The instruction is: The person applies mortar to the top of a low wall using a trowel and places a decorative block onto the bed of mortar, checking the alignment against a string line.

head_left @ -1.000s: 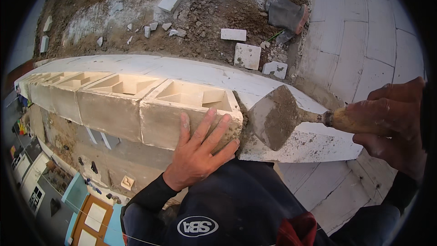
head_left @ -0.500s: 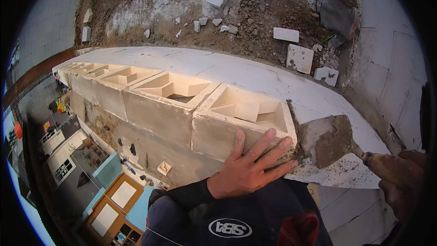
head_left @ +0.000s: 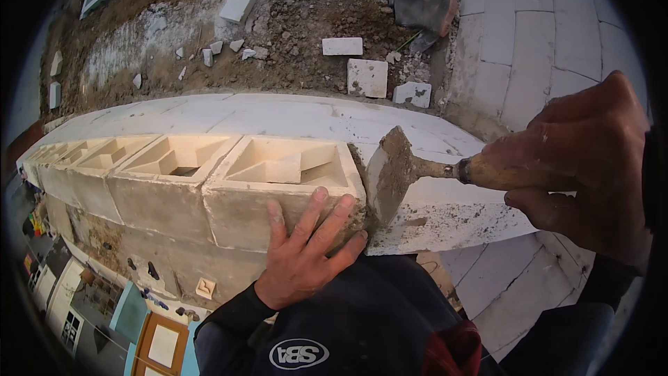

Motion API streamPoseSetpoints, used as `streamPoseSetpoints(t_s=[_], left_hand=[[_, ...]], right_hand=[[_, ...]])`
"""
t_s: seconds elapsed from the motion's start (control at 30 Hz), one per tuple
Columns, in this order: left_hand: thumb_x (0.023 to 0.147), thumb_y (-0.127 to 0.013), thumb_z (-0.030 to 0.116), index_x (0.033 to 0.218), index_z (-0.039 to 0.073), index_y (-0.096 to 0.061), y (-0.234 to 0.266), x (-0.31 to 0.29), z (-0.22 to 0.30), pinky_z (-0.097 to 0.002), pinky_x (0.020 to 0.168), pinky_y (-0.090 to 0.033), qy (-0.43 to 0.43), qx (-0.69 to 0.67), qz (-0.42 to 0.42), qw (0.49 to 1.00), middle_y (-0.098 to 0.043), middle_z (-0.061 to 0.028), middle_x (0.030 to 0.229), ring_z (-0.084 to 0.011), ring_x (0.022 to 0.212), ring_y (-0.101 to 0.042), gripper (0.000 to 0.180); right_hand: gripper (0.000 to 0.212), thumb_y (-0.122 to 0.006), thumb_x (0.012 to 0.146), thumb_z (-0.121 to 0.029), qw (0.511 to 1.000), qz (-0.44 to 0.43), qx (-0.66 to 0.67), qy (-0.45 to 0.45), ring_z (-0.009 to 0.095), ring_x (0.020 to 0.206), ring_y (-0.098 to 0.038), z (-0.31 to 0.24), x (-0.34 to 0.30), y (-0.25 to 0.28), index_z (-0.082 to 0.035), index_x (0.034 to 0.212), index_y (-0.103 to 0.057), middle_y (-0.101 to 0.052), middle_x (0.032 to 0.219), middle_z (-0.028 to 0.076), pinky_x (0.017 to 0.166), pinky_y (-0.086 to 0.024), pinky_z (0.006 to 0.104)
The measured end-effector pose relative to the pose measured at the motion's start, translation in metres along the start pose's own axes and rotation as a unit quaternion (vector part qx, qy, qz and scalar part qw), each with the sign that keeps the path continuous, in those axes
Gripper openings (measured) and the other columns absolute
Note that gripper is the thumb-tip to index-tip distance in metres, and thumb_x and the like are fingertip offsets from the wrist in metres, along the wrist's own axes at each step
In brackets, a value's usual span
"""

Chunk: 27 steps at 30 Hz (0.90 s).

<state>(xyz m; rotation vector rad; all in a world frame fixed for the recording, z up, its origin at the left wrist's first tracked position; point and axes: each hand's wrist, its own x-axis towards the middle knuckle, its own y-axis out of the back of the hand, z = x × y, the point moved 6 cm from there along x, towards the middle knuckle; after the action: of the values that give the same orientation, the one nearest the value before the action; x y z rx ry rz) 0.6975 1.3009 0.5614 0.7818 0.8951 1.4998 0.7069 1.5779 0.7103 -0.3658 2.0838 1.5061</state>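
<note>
My left hand [head_left: 306,254], fingers spread, lies flat against the outer face of the nearest hollow block [head_left: 240,212], its fingertips just below the top rim. In my right hand [head_left: 591,167] is the wooden handle of a trowel [head_left: 391,174]. Grey mortar coats the trowel's blade, which is tilted on edge beside the block's right end. I cannot tell whether the blade touches the block. The block is cream inside with angled fins, and grey on its outer face. More such blocks [head_left: 174,157] run in a row to the left along a white block wall [head_left: 292,111].
Mortar crumbs [head_left: 445,219] lie on the wall top at the right. Beyond the wall, white block offcuts [head_left: 367,78] and a dark bucket-like container [head_left: 419,3] rest on soil. Another block wall [head_left: 515,35] stands at the right. Far below at left are an orange-brown door [head_left: 161,341] and buildings.
The view has shifted right, so the blocks appear further left. My right hand has come fully into view, and the trowel blade has turned from lying flat to on edge against the block's end.
</note>
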Motion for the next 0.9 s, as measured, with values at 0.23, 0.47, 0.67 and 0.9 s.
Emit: streamPoseSetpoints(t_s=[0.23, 0.47, 0.67, 0.9], left_hand=[[0.092, -0.074, 0.036, 0.115, 0.033, -0.07, -0.001, -0.003, 0.001, -0.0799, 0.118, -0.015, 0.031, -0.007, -0.001, 0.999, -0.055, -0.0087, 0.155, -0.039, 0.148, -0.046, 0.023], [0.083, -0.085, 0.039, 0.104, 0.033, -0.075, 0.0, -0.002, -0.001, -0.079, 0.12, -0.011, 0.015, -0.007, 0.004, 1.0, -0.054, -0.0087, 0.154, -0.0422, 0.148, -0.044, 0.024], [0.096, -0.068, 0.034, 0.12, 0.033, -0.067, 0.003, 0.001, 0.004, -0.0787, 0.118, -0.015, 0.055, -0.011, 0.017, 0.998, -0.06, -0.0071, 0.151, -0.0364, 0.142, -0.054, 0.024], [0.085, -0.083, 0.042, 0.101, 0.033, -0.076, -0.001, 0.001, -0.001, -0.077, 0.122, -0.011, 0.009, 0.006, 0.006, 1.0, -0.058, -0.0103, 0.151, -0.0422, 0.146, -0.046, 0.02]], right_hand=[[0.039, -0.09, 0.069, -0.015, 1.0, -0.024, 0.005, 0.008, 0.021, 0.073, -0.069, -0.001, -0.015, 0.005, -0.014, 0.108, -0.083, -0.071, 0.072, 0.006, 0.075, -0.049, 0.0362], [0.038, -0.091, 0.067, -0.008, 0.996, -0.013, 0.052, 0.075, 0.024, 0.072, -0.075, 0.017, 0.033, -0.073, -0.011, 0.104, -0.084, -0.077, 0.082, 0.014, 0.064, -0.057, 0.0355], [0.035, -0.089, 0.069, -0.005, 0.993, -0.054, 0.1, 0.026, 0.03, 0.075, -0.075, 0.014, 0.017, -0.038, -0.008, 0.104, -0.083, -0.078, 0.085, 0.014, 0.071, -0.059, 0.0394], [0.034, -0.088, 0.07, -0.005, 0.996, -0.025, 0.078, 0.032, 0.031, 0.073, -0.074, 0.03, 0.05, -0.095, -0.009, 0.104, -0.083, -0.077, 0.082, 0.014, 0.068, -0.059, 0.0401]])
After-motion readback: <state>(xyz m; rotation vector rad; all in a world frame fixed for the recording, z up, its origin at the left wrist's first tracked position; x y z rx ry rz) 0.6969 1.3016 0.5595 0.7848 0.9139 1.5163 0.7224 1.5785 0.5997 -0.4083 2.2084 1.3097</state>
